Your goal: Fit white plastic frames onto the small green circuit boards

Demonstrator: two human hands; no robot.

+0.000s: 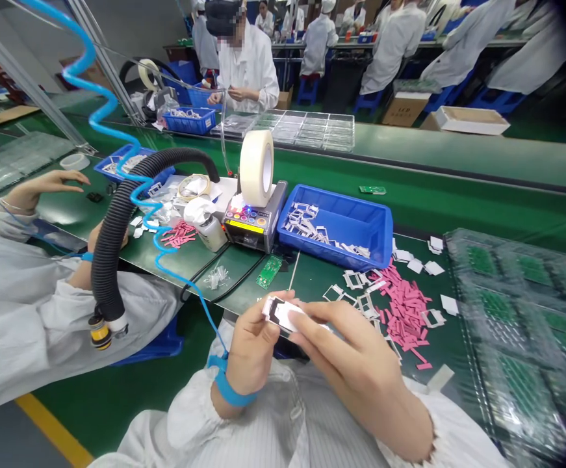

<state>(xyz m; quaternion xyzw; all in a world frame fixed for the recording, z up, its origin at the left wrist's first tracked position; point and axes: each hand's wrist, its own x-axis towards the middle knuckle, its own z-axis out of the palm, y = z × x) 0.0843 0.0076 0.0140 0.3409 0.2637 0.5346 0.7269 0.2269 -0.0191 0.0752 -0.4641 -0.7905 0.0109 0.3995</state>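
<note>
My left hand (253,341) and my right hand (355,361) are closed together on a small white frame piece with a black edge (283,313), held just above my lap at the table's near edge. A blue wrist strap (227,385) circles my left wrist, its coiled blue cord (131,162) rising to the upper left. Loose white frames (353,292) and a heap of pink strips (407,309) lie on the green mat just beyond my right hand. A small green circuit board (269,271) lies ahead of my left hand.
A blue bin (380,224) of white frames and a tape dispenser (256,221) with a tape roll (257,168) stand ahead. Clear trays of green boards (521,338) fill the right. A black hose (112,247) hangs left, beside a co-worker's sleeve (24,305). Other people work behind.
</note>
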